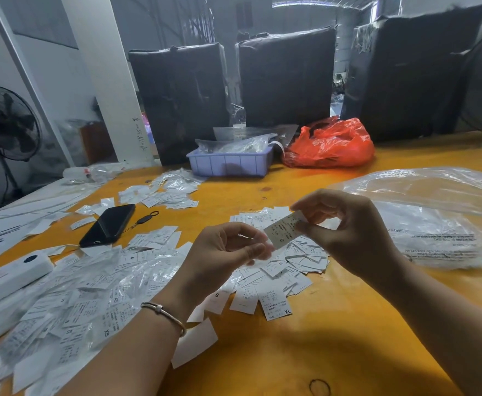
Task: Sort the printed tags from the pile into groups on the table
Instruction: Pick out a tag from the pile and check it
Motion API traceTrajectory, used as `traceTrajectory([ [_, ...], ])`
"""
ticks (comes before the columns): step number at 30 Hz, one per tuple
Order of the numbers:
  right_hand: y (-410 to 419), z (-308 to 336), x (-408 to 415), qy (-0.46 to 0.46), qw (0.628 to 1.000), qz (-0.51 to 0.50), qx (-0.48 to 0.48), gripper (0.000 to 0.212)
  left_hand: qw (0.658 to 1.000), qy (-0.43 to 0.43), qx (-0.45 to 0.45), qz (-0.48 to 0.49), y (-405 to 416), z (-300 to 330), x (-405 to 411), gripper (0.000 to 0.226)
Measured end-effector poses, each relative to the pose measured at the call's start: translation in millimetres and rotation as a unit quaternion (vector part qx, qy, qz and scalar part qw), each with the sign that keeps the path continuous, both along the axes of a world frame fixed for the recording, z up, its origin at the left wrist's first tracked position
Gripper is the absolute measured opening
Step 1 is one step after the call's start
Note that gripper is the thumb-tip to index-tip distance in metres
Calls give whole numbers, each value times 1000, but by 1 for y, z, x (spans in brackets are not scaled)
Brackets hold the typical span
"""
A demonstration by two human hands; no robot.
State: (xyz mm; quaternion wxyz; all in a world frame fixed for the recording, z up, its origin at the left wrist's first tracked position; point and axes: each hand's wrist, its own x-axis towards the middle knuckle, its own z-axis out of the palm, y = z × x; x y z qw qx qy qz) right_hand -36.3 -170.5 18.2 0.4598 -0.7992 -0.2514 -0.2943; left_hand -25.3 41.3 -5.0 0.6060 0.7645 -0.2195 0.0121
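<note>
Both hands, left hand (228,247) and right hand (348,230), pinch an S tag (284,230) mid-frame; small groups (174,192) lie upper left, while the large pile (71,298) at lower left remains unsorted.

Two hands (228,247), one phone (108,225), three black bales (286,78).

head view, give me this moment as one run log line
right hand: pinches S tag | left hand: holds clear sleeve at tag's lower end | tag pile: unsorted, left | phone: on table
</note>
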Motion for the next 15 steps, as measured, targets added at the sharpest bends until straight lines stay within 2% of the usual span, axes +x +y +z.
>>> traceTrajectory([
  [5,-1,-3,1,-17,998,2,-64,25,999,15,46,-25,-2,-1,0,11],
  [9,3,-7,-1,-14,993,6,-119,22,997,19,70,-28,-4,-3,2,15],
  [15,7,-10,1,-1,998,-28,-63,17,997,14,66,-22,-3,-2,1,12],
])
